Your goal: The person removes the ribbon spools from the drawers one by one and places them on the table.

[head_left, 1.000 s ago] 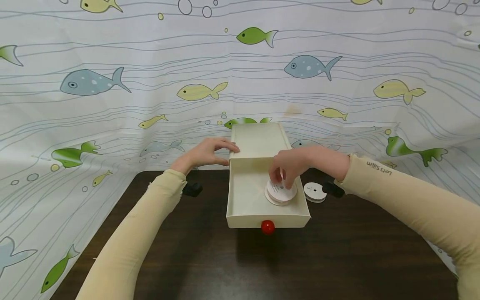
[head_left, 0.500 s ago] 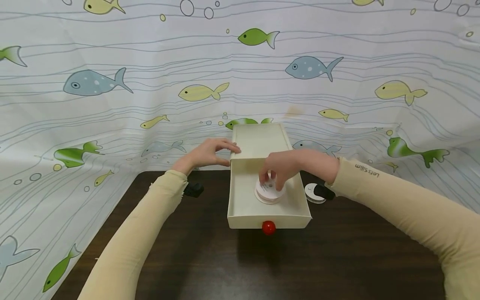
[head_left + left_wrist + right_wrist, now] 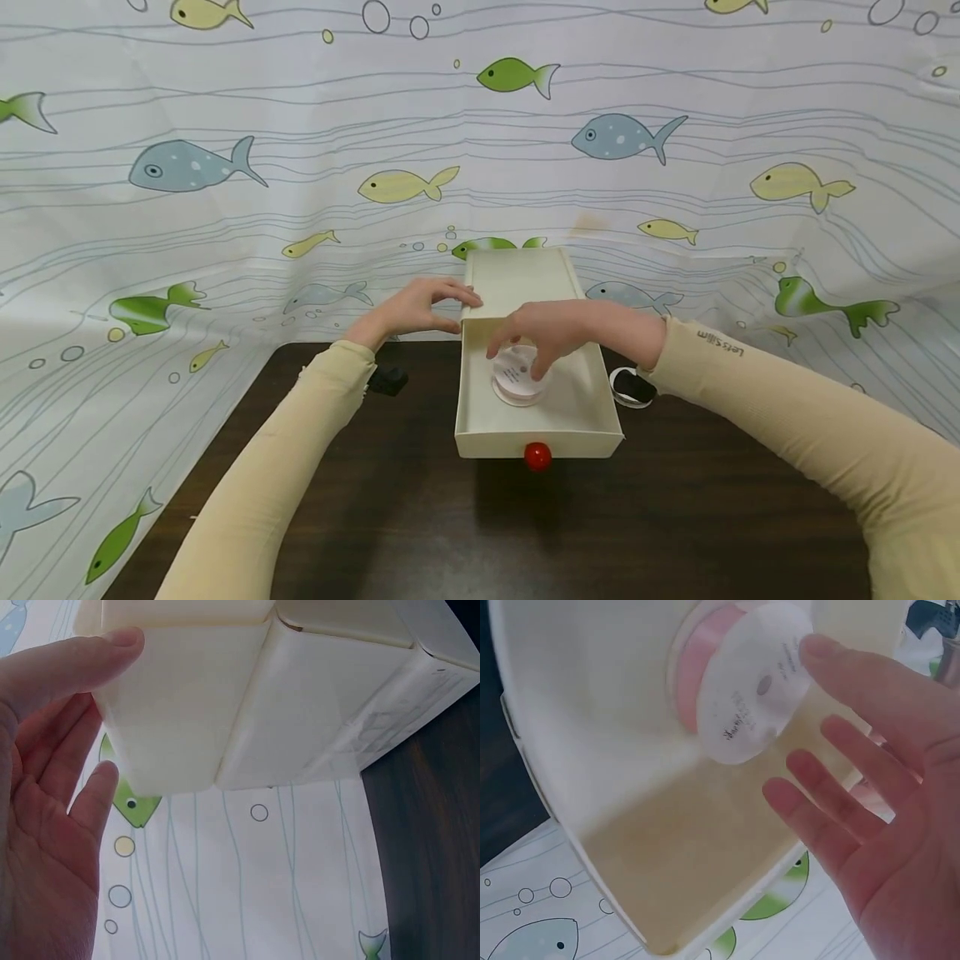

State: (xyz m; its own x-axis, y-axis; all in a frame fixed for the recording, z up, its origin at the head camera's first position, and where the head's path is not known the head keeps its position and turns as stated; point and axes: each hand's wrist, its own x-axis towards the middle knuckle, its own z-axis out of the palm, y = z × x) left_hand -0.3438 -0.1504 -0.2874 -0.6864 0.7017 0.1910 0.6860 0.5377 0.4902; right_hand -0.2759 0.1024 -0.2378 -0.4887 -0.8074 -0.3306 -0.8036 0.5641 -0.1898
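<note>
A cream drawer box (image 3: 517,279) has its drawer (image 3: 577,412) pulled out, with a red ball knob (image 3: 537,456) on the front. My left hand (image 3: 412,308) holds the box by its upper left edge, thumb (image 3: 112,649) along one face. Inside the drawer, left of middle, lies a ribbon spool (image 3: 517,379) with printed white sides; pink ribbon (image 3: 697,671) shows in the right wrist view. My right hand (image 3: 551,327) hovers over that spool with fingers spread, its thumb tip right at the rim and the other fingertips apart from it.
On the dark table (image 3: 712,483), right of the drawer, lies another white spool (image 3: 622,399), partly covered by the black wrist camera (image 3: 634,385). A fish-patterned curtain (image 3: 300,108) rises close behind the box and along both sides.
My right hand has carried the spool leftward within the drawer, and its fingers have loosened from it. The left hand stays at the box.
</note>
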